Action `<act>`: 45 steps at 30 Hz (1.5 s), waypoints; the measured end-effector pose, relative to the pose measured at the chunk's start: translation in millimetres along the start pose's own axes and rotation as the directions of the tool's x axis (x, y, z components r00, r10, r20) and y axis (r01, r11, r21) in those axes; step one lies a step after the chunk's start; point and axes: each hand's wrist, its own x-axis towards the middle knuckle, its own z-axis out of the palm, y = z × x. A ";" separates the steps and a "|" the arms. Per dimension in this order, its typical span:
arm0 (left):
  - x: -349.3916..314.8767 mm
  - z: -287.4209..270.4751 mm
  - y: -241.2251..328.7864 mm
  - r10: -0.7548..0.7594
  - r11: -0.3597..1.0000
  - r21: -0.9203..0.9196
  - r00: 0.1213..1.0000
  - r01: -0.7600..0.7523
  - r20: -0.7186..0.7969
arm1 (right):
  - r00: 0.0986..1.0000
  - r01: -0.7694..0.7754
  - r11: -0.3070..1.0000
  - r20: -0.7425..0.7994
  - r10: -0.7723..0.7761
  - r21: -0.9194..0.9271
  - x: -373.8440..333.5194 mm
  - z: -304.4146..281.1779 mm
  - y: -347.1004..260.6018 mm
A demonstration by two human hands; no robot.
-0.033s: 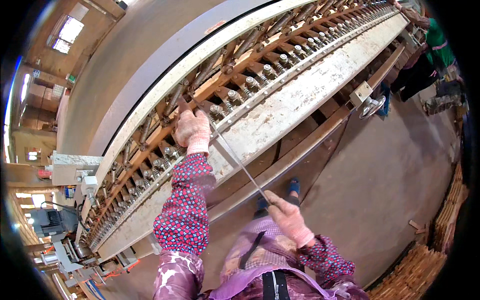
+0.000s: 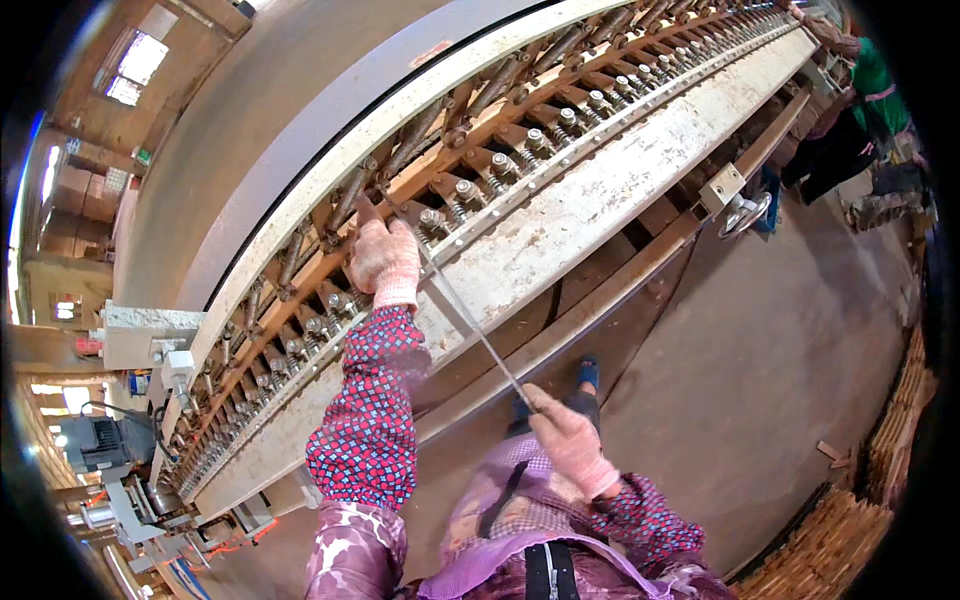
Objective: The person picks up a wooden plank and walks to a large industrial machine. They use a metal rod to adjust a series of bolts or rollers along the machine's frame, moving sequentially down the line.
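My right hand (image 2: 570,445), in a pale pink knitted glove, is closed round the near end of a long thin metal rod (image 2: 470,318). From there the rod slants up and left across the machine's pale metal beam (image 2: 560,235), its far end among the springs and bolts. My left hand (image 2: 385,262), gloved alike, rests at the row of bolts beside that far end. Its index finger stretches toward a dark coil spring (image 2: 348,195); the other fingers are partly hidden. Whether the left hand touches the rod is unclear.
Spring-loaded bolts (image 2: 533,140) line the long machine. A handwheel (image 2: 744,214) sits on its near side, a motor (image 2: 105,445) at the left end. At far right, a person in green (image 2: 880,85) stands by the machine. Stacked thin wood sheets (image 2: 825,545) lie at lower right.
My right hand has shifted slightly left with the rod's near end. My left hand stays at the same place on the machine.
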 end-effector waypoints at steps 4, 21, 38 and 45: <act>-3.7 -9.9 19.2 -0.073 0.997 0.006 0.992 0.073 0.101 | 0.985 -0.173 0.975 0.032 0.170 0.142 -14.9 27.2 16.7; -1.3 -12.2 9.5 0.008 0.996 -0.094 0.986 0.008 0.168 | 0.989 -0.132 0.987 0.058 0.138 -0.093 -14.0 39.8 51.9; 3.0 -5.5 4.5 0.110 0.990 -0.092 0.992 -0.103 0.069 | 0.949 -0.225 0.963 0.193 0.251 -0.146 -11.7 24.4 23.5; 5.2 -5.8 10.2 0.072 0.997 -0.051 0.991 -0.066 0.116 | 0.972 -0.156 0.985 0.169 0.166 -0.072 -17.8 22.8 17.9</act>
